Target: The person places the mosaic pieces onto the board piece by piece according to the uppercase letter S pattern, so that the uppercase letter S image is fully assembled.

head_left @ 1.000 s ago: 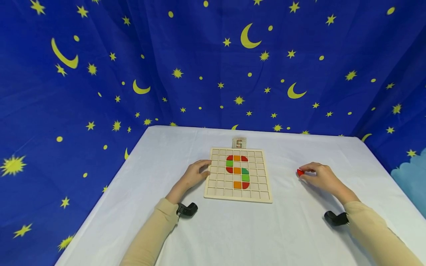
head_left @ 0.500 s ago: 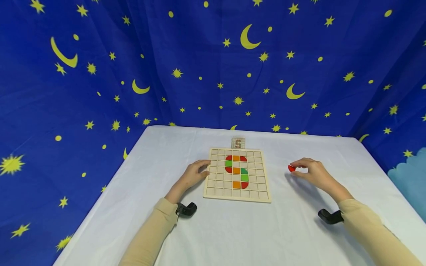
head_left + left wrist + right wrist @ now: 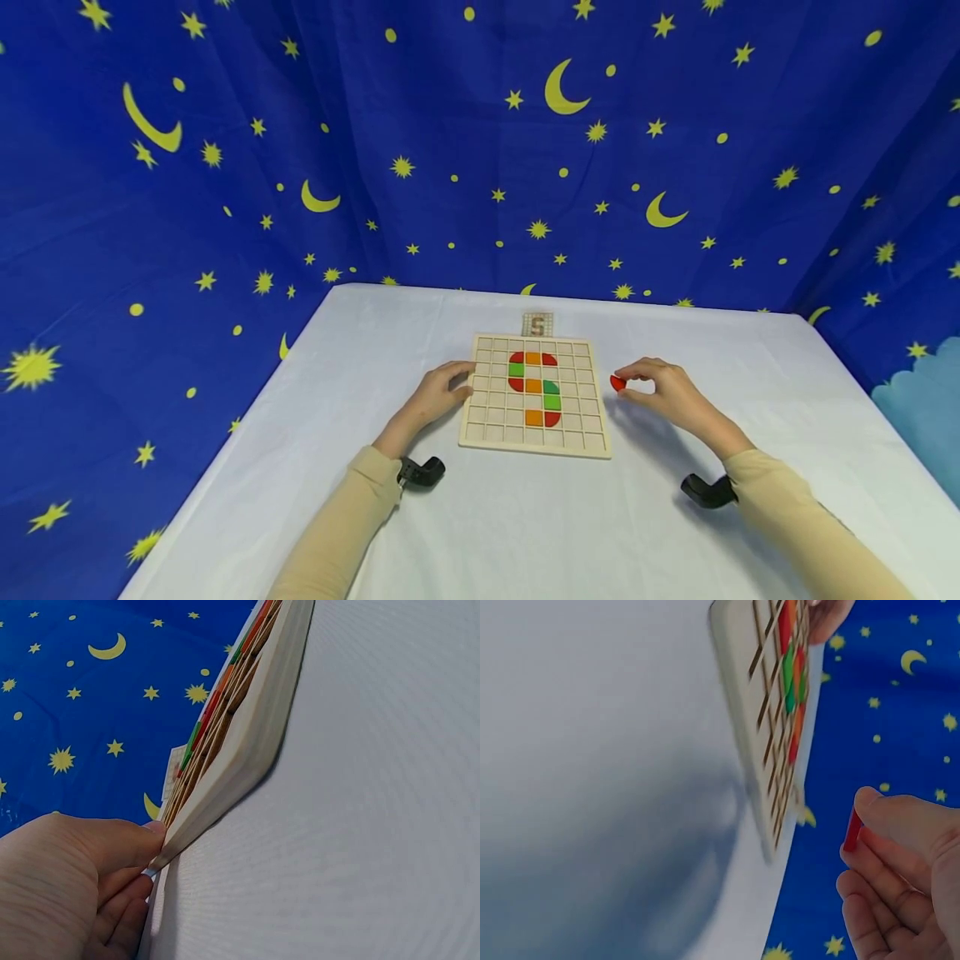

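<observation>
A square wooden grid board (image 3: 495, 433) lies on the white table, with red, orange and green pieces set in an S shape. At its left edge, my left hand (image 3: 437, 395) holds the rim between bent thumb and fingers; the left wrist view has the thumb (image 3: 124, 844) against the rim. My right hand (image 3: 675, 398) pinches a red piece (image 3: 617, 383) between thumb and fingertips, just off the board's right edge and raised above the table. In the right wrist view, this red piece (image 3: 853, 829) shows as a thin, edge-on strip.
Behind the board, a small card (image 3: 537, 324) with a grid and an S pattern lies on the white tablecloth (image 3: 525, 525). A blue curtain (image 3: 450, 125) with yellow stars and moons surrounds the table's back and sides. Black devices (image 3: 423, 472) sit at both wrists.
My right hand has lifted the red piece from the table and carried it left, close to the board's right edge. The left hand stays at the board's left edge.
</observation>
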`<state>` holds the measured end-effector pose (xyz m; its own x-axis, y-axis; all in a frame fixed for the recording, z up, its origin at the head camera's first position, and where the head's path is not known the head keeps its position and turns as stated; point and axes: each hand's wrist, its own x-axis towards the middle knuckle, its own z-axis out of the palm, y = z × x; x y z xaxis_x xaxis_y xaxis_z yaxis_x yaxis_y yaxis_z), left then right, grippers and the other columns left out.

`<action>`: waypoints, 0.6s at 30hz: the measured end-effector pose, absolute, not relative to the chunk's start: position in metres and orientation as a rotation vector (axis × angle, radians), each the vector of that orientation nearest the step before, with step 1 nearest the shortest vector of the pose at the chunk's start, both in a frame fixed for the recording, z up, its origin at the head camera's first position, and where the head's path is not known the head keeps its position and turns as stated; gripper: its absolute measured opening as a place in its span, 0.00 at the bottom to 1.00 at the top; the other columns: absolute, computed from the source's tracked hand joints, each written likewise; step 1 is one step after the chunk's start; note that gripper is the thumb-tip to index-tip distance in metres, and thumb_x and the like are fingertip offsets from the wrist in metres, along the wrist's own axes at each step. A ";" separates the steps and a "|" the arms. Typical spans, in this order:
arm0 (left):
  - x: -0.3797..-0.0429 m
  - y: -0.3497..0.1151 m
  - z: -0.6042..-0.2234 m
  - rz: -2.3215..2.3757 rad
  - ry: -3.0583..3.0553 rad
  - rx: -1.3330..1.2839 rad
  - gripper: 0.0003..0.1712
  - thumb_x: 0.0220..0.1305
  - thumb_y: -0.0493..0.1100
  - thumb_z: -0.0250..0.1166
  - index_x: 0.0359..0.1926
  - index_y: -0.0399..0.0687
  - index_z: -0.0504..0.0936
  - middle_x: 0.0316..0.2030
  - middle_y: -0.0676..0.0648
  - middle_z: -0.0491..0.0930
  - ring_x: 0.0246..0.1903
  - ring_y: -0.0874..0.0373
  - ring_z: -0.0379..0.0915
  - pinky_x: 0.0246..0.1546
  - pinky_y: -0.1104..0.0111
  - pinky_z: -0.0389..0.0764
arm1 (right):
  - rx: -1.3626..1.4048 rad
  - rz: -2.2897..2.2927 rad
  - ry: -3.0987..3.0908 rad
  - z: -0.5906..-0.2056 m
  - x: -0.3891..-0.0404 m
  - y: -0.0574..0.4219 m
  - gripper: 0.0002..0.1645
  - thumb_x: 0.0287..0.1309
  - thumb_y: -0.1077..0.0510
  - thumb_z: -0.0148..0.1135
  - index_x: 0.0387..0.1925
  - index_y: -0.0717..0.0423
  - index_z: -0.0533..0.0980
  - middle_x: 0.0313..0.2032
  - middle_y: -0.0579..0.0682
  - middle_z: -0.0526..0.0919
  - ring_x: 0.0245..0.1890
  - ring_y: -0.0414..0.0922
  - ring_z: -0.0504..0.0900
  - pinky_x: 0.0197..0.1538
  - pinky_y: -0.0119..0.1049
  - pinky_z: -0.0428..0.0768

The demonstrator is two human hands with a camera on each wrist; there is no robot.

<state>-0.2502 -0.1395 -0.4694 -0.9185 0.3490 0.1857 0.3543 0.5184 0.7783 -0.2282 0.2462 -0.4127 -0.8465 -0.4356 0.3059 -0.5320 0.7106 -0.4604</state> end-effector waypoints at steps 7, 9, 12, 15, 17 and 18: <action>-0.251 -0.140 -0.472 -1.386 -2.741 -0.612 0.25 0.62 0.35 0.64 0.60 0.38 0.73 0.59 0.41 0.71 0.58 0.49 0.68 0.60 0.62 0.68 | 0.836 0.881 -2.715 -0.411 -0.224 0.218 0.17 0.50 0.62 0.71 0.44 0.59 0.82 0.40 0.49 0.83 0.42 0.50 0.78 0.43 0.53 0.79; -0.252 -0.140 -0.472 -1.384 -2.737 -0.621 0.25 0.62 0.35 0.64 0.60 0.37 0.73 0.59 0.41 0.71 0.58 0.48 0.68 0.60 0.61 0.68 | 0.854 0.895 -2.726 -0.411 -0.222 0.210 0.17 0.50 0.62 0.70 0.44 0.59 0.82 0.40 0.49 0.83 0.42 0.50 0.79 0.43 0.52 0.79; -0.251 -0.140 -0.471 -1.391 -2.732 -0.631 0.25 0.62 0.35 0.64 0.60 0.37 0.73 0.59 0.40 0.71 0.58 0.48 0.69 0.60 0.61 0.68 | 0.874 0.926 -2.739 -0.412 -0.219 0.198 0.17 0.51 0.61 0.70 0.45 0.59 0.81 0.41 0.49 0.82 0.43 0.49 0.79 0.44 0.52 0.79; -0.251 -0.140 -0.471 -1.389 -2.730 -0.631 0.25 0.61 0.35 0.64 0.60 0.37 0.73 0.58 0.40 0.72 0.57 0.48 0.69 0.60 0.61 0.69 | 0.913 0.956 -2.731 -0.413 -0.217 0.186 0.18 0.52 0.61 0.69 0.46 0.60 0.81 0.42 0.50 0.83 0.44 0.50 0.79 0.45 0.52 0.79; -0.251 -0.140 -0.471 -1.384 -2.731 -0.627 0.25 0.61 0.35 0.64 0.60 0.37 0.73 0.58 0.41 0.72 0.57 0.48 0.69 0.60 0.61 0.69 | 0.939 0.973 -2.726 -0.414 -0.217 0.179 0.18 0.52 0.60 0.69 0.46 0.60 0.81 0.42 0.50 0.83 0.45 0.50 0.79 0.47 0.52 0.79; -0.251 -0.140 -0.471 -1.381 -2.730 -0.630 0.25 0.61 0.35 0.64 0.60 0.37 0.73 0.58 0.41 0.72 0.57 0.48 0.69 0.59 0.61 0.69 | 0.958 0.979 -2.718 -0.415 -0.217 0.175 0.17 0.52 0.60 0.69 0.46 0.60 0.81 0.43 0.51 0.83 0.45 0.50 0.79 0.46 0.51 0.79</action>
